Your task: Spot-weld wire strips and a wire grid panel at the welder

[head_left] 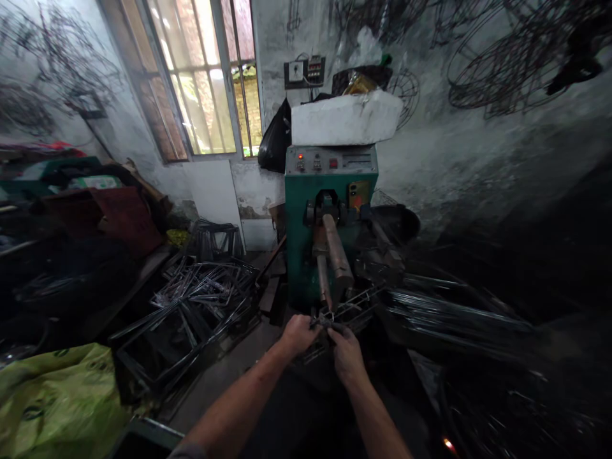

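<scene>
A small wire frame [345, 308] lies under the two copper-coloured arms [336, 252] of a green welding machine [329, 191]. My left hand [299, 333] is closed on the frame's near left edge. My right hand [345, 350] is closed on the frame's near edge just beside it. Both hands sit close together right in front of the machine's lower arm. Exactly how the wires run between my fingers is too dark to make out.
A heap of finished wire frames [201, 299] lies on the floor at left, and long metal rods [454, 312] at right. A green sack [57, 395] is at lower left. A white foam block [344, 118] tops the machine, and wire baskets [507, 64] hang on the wall.
</scene>
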A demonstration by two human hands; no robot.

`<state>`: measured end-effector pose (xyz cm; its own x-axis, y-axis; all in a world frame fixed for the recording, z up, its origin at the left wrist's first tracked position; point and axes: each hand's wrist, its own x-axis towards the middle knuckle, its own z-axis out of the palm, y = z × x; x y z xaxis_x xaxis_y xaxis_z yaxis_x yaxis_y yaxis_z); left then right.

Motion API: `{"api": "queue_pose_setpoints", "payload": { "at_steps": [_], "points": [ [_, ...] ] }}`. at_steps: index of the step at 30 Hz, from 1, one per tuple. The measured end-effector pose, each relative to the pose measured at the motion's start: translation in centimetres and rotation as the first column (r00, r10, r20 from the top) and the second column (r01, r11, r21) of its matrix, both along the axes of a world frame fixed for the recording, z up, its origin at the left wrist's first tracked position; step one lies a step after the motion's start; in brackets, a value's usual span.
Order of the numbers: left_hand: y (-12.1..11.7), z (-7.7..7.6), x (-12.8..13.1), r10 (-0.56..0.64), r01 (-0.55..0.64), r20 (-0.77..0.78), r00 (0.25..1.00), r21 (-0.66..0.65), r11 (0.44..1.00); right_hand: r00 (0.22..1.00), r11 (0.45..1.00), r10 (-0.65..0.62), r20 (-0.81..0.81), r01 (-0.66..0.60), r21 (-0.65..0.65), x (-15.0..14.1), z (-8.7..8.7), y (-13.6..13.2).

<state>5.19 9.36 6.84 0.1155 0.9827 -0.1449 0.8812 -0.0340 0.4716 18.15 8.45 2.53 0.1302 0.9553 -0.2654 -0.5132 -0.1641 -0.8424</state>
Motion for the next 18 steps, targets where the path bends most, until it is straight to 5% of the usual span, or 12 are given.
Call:
{"api": "queue_pose_setpoints", "payload": {
  "at_steps": [18],
  "points": [
    [1.8,0.8,1.6,-0.063,0.064,-0.021,0.998,0.023,0.998,0.994,0.994,-0.101,-0.052,0.102,0.024,1.1,-1.9,1.9]
  ]
}}
